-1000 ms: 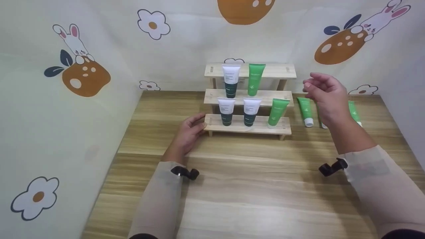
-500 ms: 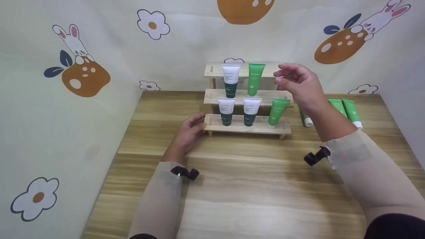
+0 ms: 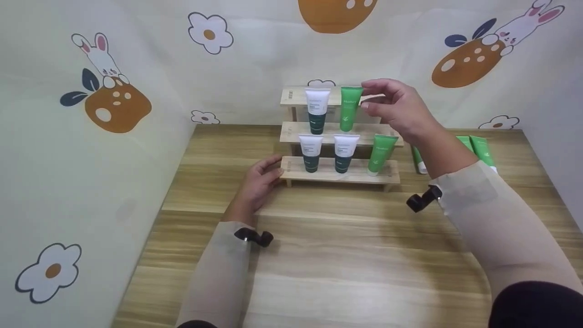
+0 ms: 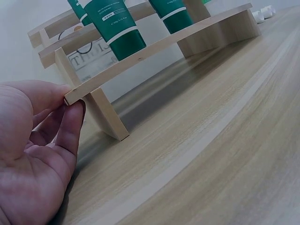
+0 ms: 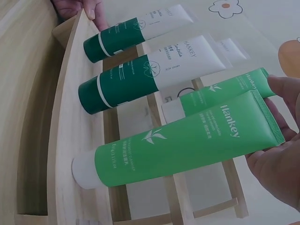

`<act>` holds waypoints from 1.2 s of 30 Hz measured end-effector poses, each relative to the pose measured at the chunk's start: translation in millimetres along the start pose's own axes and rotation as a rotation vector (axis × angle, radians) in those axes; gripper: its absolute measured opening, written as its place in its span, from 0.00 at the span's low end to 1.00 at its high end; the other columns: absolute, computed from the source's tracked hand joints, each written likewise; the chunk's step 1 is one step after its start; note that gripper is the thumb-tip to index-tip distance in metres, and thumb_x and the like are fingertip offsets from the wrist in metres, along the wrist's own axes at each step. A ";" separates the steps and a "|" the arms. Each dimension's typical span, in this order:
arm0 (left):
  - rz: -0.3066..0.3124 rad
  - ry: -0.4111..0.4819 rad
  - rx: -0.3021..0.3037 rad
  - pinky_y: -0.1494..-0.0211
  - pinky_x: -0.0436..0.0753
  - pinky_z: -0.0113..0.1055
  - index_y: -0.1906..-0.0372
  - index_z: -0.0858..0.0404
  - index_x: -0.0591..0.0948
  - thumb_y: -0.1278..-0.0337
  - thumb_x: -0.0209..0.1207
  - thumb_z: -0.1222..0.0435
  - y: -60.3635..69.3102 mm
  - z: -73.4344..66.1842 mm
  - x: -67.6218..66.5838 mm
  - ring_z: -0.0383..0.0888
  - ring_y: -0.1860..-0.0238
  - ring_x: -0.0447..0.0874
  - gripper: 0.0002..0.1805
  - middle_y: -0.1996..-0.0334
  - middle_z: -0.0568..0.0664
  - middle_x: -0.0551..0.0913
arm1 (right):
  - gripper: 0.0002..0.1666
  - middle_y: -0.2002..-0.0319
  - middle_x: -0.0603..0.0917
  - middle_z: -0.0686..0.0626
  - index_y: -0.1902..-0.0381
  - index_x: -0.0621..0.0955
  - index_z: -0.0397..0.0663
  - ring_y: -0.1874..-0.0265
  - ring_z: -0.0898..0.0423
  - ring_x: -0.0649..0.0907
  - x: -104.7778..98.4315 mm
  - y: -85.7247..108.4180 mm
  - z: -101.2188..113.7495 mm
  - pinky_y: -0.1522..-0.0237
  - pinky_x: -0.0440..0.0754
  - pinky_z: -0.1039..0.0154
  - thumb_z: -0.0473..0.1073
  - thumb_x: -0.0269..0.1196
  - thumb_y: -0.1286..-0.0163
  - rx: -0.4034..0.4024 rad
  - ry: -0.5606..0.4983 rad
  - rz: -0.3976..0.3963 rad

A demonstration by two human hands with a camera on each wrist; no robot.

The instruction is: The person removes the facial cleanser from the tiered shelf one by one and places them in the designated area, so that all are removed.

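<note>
My left hand (image 3: 262, 180) pinches the left end of the lowest board of a three-tier wooden stand (image 3: 291, 175); the left wrist view shows thumb and finger on the board end (image 4: 77, 96). My right hand (image 3: 401, 109) is beside the green tube (image 3: 350, 109) on the middle tier, its fingertips at the tube's upper right edge. Whether they touch it is unclear. Left of it stands a white-and-dark-green tube (image 3: 317, 111). On the lowest tier stand two more white-and-dark-green tubes (image 3: 311, 152) (image 3: 345, 152) and a green tube (image 3: 382, 154), tilted.
Several green tubes (image 3: 482, 151) with white caps lie on the wooden tabletop (image 3: 346, 255) right of the stand, partly hidden by my right arm. A patterned cloth wall (image 3: 255, 64) rises behind and at both sides. Black wrist mounts (image 3: 423, 199) jut from my sleeves.
My right hand has moved left from over the lying green tubes to the green tube on the middle tier. My left hand has stayed on the stand. The standing tubes keep their places.
</note>
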State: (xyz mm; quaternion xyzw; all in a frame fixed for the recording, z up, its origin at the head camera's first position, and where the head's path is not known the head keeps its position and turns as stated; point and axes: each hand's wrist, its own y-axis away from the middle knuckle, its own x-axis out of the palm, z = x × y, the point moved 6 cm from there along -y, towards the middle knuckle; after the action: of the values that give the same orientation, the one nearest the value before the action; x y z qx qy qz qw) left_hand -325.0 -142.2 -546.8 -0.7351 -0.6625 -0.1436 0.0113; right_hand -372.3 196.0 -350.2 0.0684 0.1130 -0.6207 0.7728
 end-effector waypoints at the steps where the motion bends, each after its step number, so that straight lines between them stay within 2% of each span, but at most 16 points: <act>1: 0.003 -0.002 0.003 0.34 0.87 0.35 0.25 0.67 0.74 0.29 0.61 0.74 -0.1 0.0 0.3 0.51 0.34 0.83 0.29 0.23 0.58 0.74 | 0.29 0.35 0.83 0.52 0.30 0.81 0.59 0.41 0.52 0.84 0.1 -0.7 0.5 0.49 0.86 0.64 0.44 0.72 0.27 0.006 0.003 0.000; 7: 0.009 0.018 0.005 0.33 0.87 0.37 0.24 0.67 0.73 0.28 0.59 0.76 0.7 -0.6 1.7 0.52 0.33 0.83 0.29 0.24 0.60 0.74 | 0.25 0.40 0.85 0.52 0.36 0.81 0.57 0.36 0.51 0.85 3.1 -3.6 1.9 0.43 0.88 0.68 0.41 0.73 0.29 0.010 -0.021 -0.028; 12: 0.015 0.030 -0.006 0.33 0.87 0.36 0.24 0.66 0.73 0.28 0.60 0.75 0.7 -0.1 2.2 0.51 0.34 0.82 0.29 0.24 0.59 0.73 | 0.19 0.47 0.87 0.52 0.45 0.80 0.55 0.44 0.53 0.89 -0.9 -2.4 -1.3 0.54 0.88 0.70 0.38 0.73 0.29 -0.017 -0.025 -0.085; 15: 0.020 0.027 -0.012 0.35 0.87 0.34 0.24 0.66 0.73 0.28 0.60 0.75 0.0 0.7 1.8 0.50 0.34 0.82 0.30 0.23 0.59 0.73 | 0.17 0.49 0.87 0.52 0.48 0.79 0.52 0.49 0.54 0.90 -6.8 0.7 -3.9 0.54 0.90 0.69 0.35 0.72 0.30 -0.042 -0.044 -0.114; 23: 0.021 0.027 -0.007 0.38 0.88 0.31 0.23 0.67 0.71 0.27 0.58 0.76 0.3 -0.3 1.2 0.46 0.38 0.83 0.30 0.23 0.59 0.72 | 0.18 0.50 0.84 0.50 0.46 0.80 0.50 0.50 0.53 0.88 -24.8 8.8 -11.1 0.49 0.89 0.72 0.33 0.72 0.30 -0.074 -0.132 -0.196; 29: 0.025 0.052 0.008 0.37 0.88 0.33 0.23 0.69 0.71 0.28 0.57 0.77 -1.0 -0.3 1.4 0.47 0.38 0.84 0.30 0.23 0.61 0.72 | 0.19 0.51 0.85 0.48 0.45 0.82 0.45 0.53 0.52 0.88 -39.9 15.5 -16.0 0.49 0.91 0.70 0.31 0.72 0.31 -0.147 -0.235 -0.245; 36: 0.021 0.032 0.015 0.36 0.88 0.34 0.24 0.69 0.72 0.28 0.58 0.77 -0.5 -0.7 1.9 0.48 0.39 0.84 0.30 0.24 0.62 0.72 | 0.20 0.51 0.87 0.47 0.44 0.82 0.43 0.53 0.52 0.89 -57.9 25.3 -22.6 0.50 0.91 0.68 0.29 0.72 0.32 -0.215 -0.325 -0.291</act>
State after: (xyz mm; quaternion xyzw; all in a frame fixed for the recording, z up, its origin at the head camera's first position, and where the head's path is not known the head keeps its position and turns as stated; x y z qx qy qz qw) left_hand -325.4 -140.4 -545.7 -0.7395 -0.6555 -0.1503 0.0287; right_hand -361.5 261.7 -357.9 -0.1320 0.0614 -0.7127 0.6862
